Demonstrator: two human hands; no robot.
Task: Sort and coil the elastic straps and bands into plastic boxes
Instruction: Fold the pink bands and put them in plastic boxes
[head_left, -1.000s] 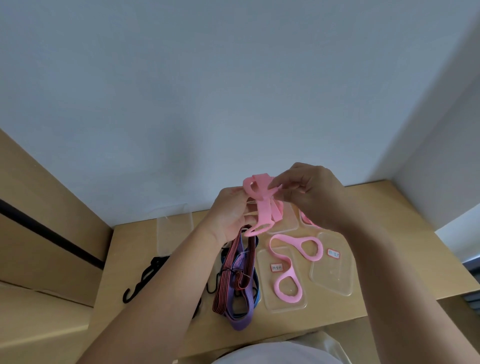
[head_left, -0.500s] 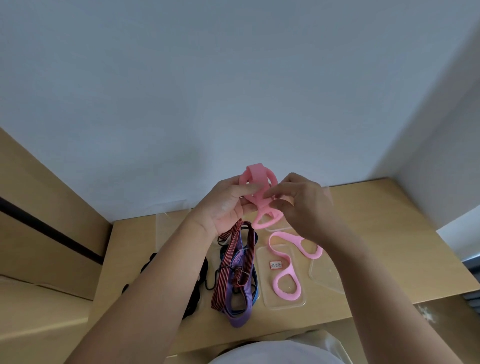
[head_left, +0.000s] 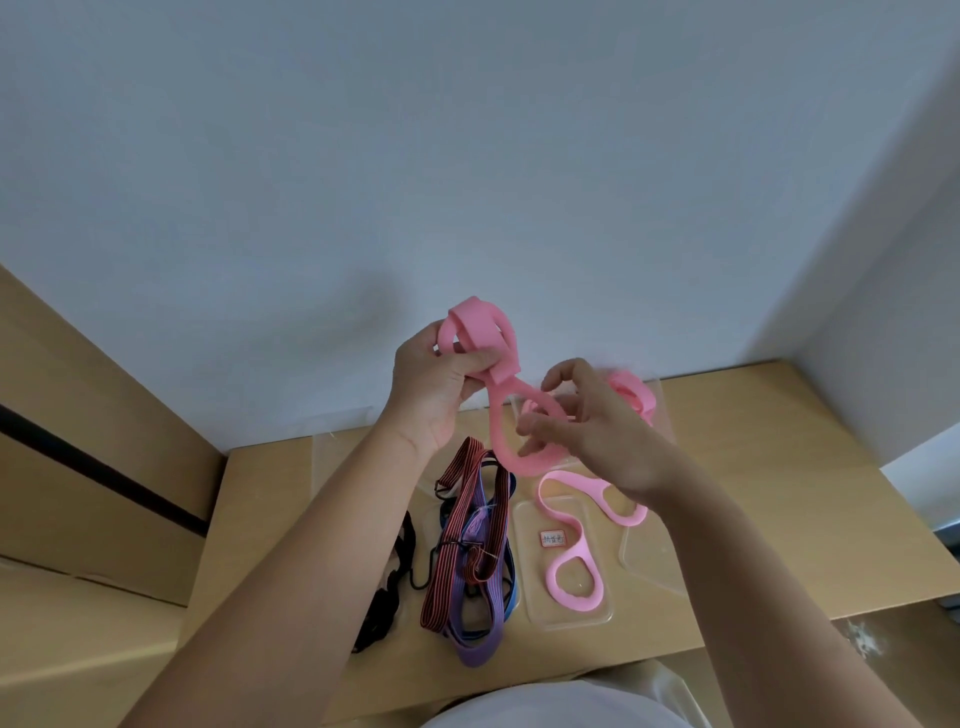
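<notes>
L hand (head_left: 431, 387) gripped pink band (head_left: 497, 421) by its coiled top; loop hung down-right, onto R hand (head_left: 597, 431), nearer. R pinching? Couldn't tell.

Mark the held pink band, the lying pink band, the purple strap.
held pink band (head_left: 475, 314), head view, top coil.
lying pink band (head_left: 574, 604), head view, lower loop.
purple strap (head_left: 478, 652), head view, bottom bend.

Soft, even, rather cool light fills the scene, throwing only a faint, diffuse shadow on the wall (head_left: 358, 317) just left of the left hand (head_left: 431, 384), while the right hand (head_left: 592, 426) is smeared by motion blur (its fingertips most) and the wide lens bows the table (head_left: 779, 441) edges near the frame borders.
</notes>
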